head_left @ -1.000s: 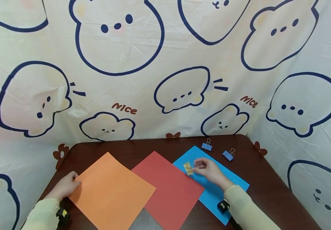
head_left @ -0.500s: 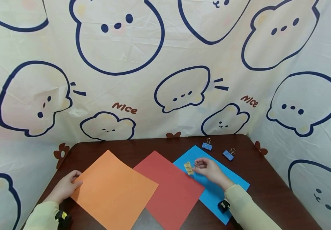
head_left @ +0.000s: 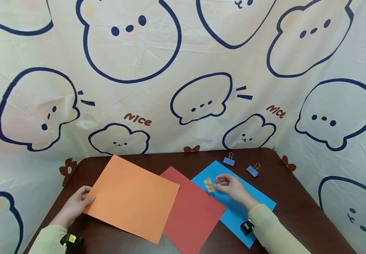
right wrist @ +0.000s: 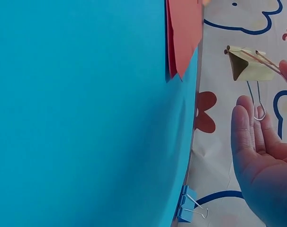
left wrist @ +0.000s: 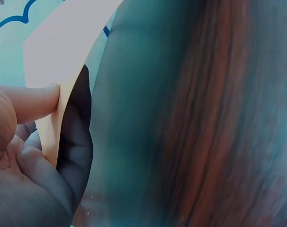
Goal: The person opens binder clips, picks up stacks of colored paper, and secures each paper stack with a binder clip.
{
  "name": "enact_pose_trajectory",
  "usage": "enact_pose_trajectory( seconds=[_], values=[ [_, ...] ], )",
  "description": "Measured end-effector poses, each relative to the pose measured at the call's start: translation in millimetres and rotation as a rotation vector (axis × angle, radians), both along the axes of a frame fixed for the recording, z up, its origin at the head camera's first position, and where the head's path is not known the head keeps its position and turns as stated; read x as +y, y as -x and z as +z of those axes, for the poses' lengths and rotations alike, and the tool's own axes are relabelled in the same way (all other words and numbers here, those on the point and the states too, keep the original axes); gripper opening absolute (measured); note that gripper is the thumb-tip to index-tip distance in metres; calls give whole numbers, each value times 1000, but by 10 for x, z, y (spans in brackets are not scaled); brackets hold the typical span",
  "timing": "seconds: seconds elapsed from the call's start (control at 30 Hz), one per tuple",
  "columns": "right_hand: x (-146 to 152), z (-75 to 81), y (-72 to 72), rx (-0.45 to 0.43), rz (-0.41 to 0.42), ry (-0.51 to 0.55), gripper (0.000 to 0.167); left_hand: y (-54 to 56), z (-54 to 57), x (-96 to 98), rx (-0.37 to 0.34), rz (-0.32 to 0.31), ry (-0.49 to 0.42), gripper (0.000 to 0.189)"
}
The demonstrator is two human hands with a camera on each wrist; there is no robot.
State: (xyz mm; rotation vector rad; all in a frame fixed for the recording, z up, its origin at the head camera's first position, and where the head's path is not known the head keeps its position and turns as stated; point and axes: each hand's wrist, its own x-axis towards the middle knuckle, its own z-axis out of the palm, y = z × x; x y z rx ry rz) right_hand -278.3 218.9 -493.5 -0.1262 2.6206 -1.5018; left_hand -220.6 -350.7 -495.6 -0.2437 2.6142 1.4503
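Observation:
In the head view my left hand (head_left: 78,204) grips the left edge of an orange paper sheet (head_left: 135,197), tilted up off the table. The left wrist view shows the thumb on one face of the sheet (left wrist: 58,56) and the fingers behind it. My right hand (head_left: 233,188) is over the blue paper (head_left: 249,204) and holds a yellow binder clip (head_left: 209,185). In the right wrist view the thumb is at one wire handle of the clip (right wrist: 255,71) and the fingers lie at the other. A red paper (head_left: 195,208) lies between, partly covered by the orange one.
Two blue binder clips, one nearer the back edge (head_left: 229,161) and one farther right (head_left: 253,171), lie beyond the blue paper on the dark brown table (head_left: 297,211). A printed cloth (head_left: 157,106) stands behind and at both sides.
My left hand has lifted and turned the orange sheet, moving it slightly up and to the right; more table shows below it. The right hand and its yellow binder clip have hardly moved.

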Motion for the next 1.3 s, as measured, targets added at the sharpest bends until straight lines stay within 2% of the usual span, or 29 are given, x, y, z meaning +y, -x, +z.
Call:
enact_pose_trajectory(
  seconds=[0.2,0.33,0.53,0.77,1.07,1.3],
  values=[
    [-13,-9,-18,-15,-8,25,47,-7,-14,58,-12,30,-123,32],
    [-22,-11,-29,-38,-19,46,47,-35,20,143,-2,42,-205,33],
    [-53,-48,-42,-70,-30,85,49,-86,69,320,12,81,-277,36],
    [-119,-74,-47,-120,-36,208,52,-128,125,519,24,146,-439,28],
    [-153,-67,-67,-152,-39,294,56,-175,121,701,-16,177,-513,29],
    [-169,-50,-84,-176,-31,343,57,-207,73,822,-32,187,-521,27]
  ],
)
